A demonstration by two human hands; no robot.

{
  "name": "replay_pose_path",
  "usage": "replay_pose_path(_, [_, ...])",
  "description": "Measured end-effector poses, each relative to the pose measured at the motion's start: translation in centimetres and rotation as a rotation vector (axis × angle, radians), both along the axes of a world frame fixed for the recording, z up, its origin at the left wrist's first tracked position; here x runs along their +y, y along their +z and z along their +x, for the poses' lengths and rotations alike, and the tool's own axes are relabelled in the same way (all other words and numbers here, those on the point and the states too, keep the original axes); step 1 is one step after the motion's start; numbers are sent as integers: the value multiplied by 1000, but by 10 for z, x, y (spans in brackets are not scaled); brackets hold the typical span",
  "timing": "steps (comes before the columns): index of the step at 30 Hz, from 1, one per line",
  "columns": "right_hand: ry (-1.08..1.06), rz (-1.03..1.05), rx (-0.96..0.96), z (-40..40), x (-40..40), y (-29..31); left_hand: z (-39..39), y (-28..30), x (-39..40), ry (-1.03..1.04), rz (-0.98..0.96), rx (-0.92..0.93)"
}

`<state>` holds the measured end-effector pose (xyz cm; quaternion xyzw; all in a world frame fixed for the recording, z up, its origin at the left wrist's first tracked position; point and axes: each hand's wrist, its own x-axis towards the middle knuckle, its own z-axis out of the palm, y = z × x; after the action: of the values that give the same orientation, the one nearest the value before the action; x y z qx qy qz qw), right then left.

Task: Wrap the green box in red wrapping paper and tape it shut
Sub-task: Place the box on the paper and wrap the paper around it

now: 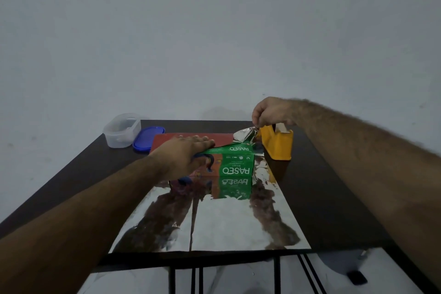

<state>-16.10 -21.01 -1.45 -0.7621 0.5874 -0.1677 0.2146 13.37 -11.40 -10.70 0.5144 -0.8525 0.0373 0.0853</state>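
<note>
- On the box (236, 162), the side facing you carries the brand "PASEO" in large white letters; you see it upside down.
- Just above that word, a smaller white word on the same side looks like "Smart", also upside down; the finer lines beside it are too small for you to read.
- Higher on that side, a row of tiny white icons includes the number "100".
- The box's top face shows "PASEO" again, smaller, near its far right corner, also inverted.
- In the shiny paper (214, 219) below the box, you see "PASEO" once more as a mirrored reflection.
- You can read no other text.
</note>
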Motion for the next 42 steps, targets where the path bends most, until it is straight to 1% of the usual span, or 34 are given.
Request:
replay_pose_path(2, [24, 36, -66, 3, 1, 2, 0, 0, 0, -3, -5, 5])
replay_pose_path(4, [70, 124, -121, 8, 1, 2, -1, 1, 1, -10, -11, 7])
replay_pose_path(5, [85, 162, -91, 12, 1, 1, -1, 2, 2, -12, -9, 7])
replay_pose_path(7, [134, 235, 46, 22, 0, -2, -2, 2, 2, -11, -10, 6])
replay_pose_path(10, [280, 298, 208, 34, -3, -5, -1, 2, 2, -4, -7, 11])
replay_pose_path(13, [347, 203, 336, 34, -2, -2, -1, 2, 3, -13, -14, 16])
replay_pose_path(16, [324, 72, 413, 28, 0, 3, -2, 3, 3, -14, -17, 20])
replay_pose_path(21, [299, -85, 520, 16, 3, 5, -1, 1, 2, -13, -11, 15])
replay_pose_path(26, [310, -236, 497, 6, 10, 6, -1, 1, 3, -14, -18, 13])
replay_pose_path(30, [337, -206, 525, -5, 21, 3, -1, 2, 2, -16, -17, 32])
replay_pose_path(33, [425, -241, 409, 0, 37, -10, -2, 5, 2, -21, -22, 44])
replay_pose_path(34, [458, -255, 402, 7, 43, -16, -2, 7, 3, -22, -30, 47])
replay_pose_path(35, [481, -295, 451, 13, 48, -23, -2, 9, 4, -22, -40, 42])
replay_pose_path(36, [504, -386, 540, 21, 52, -30, -2, 10, 5, -19, -54, 33])
replay_pose_path(38, [515, -576, 788, 29, 55, -42, -3, 12, 7, -10, -83, 2])
replay_pose_path(39, [492, -610, 866, 31, 58, -45, -4, 12, 7, -3, -91, -17])
replay_pose_path(42, [420, -623, 912, 30, 66, -50, -7, 11, 11, 20, -103, -54])
